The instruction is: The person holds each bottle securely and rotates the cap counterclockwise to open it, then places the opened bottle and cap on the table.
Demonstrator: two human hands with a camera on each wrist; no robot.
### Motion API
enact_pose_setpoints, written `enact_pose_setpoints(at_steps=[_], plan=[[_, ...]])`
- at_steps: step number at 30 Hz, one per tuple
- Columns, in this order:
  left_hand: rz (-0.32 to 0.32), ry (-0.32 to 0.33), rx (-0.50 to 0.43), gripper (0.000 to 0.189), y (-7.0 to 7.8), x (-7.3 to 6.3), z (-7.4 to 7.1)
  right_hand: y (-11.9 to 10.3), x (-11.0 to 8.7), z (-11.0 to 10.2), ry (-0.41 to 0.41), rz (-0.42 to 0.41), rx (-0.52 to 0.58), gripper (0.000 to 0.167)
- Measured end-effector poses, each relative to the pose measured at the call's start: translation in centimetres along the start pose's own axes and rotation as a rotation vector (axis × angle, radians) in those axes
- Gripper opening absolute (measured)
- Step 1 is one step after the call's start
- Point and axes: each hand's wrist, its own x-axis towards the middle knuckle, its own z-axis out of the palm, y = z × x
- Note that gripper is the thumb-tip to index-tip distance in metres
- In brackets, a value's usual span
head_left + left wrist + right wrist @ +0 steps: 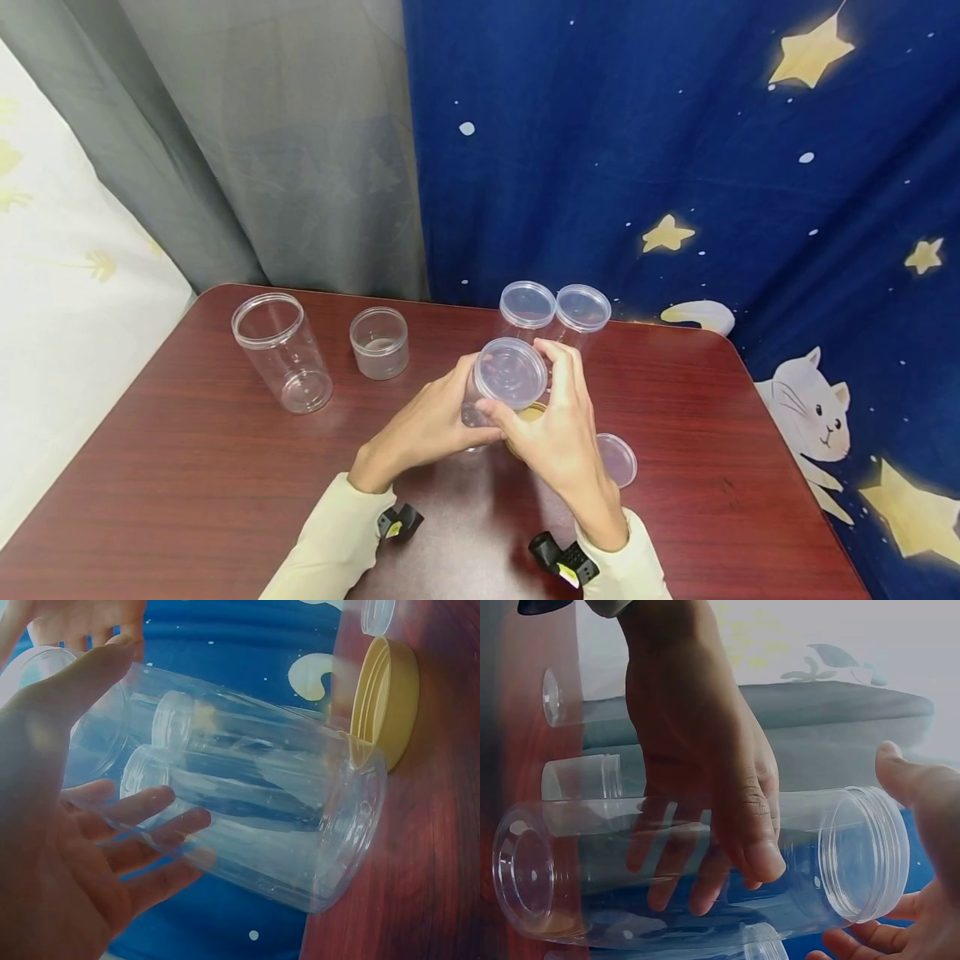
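Observation:
A tall clear plastic jar (pixel 682 870) is held above the table, slightly tilted, with a translucent lid (pixel 512 373) on its top. My left hand (pixel 427 423) grips the jar's side, its thumb on one side and its fingers on the other, as the left wrist view shows. Around the lid's edge curl the thumb and fingers of my right hand (pixel 562 429). Partly hidden behind the hands, a yellow lid (pixel 386 705) stands near the jar's base. Another translucent lid (pixel 617 461) lies on the table beside my right wrist.
Two lidded clear jars (pixel 527 304) (pixel 583 308) stand close together at the table's back edge. An uncovered tall jar (pixel 288 358) and a short clear jar (pixel 380 346) stand to the left on the brown table (pixel 187 467). Curtains (pixel 525 167) hang behind.

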Motion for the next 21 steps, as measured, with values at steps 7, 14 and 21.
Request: enact_pose_setpoints(at_steps=[7,14,21], plan=[[0.01,0.006,0.014,0.091,-0.1,0.03,0.13,0.01,0.04,0.11,0.014,-0.005,-0.012,0.086],[0.015,0.006,0.014,0.091,-0.2,0.02,0.18,-0.01,0.01,0.12,-0.006,0.003,-0.006,0.084],[0.006,-0.007,-0.005,0.092,-0.27,0.0,0.11,0.12,0.04,0.04,-0.014,-0.024,0.0,0.083]])
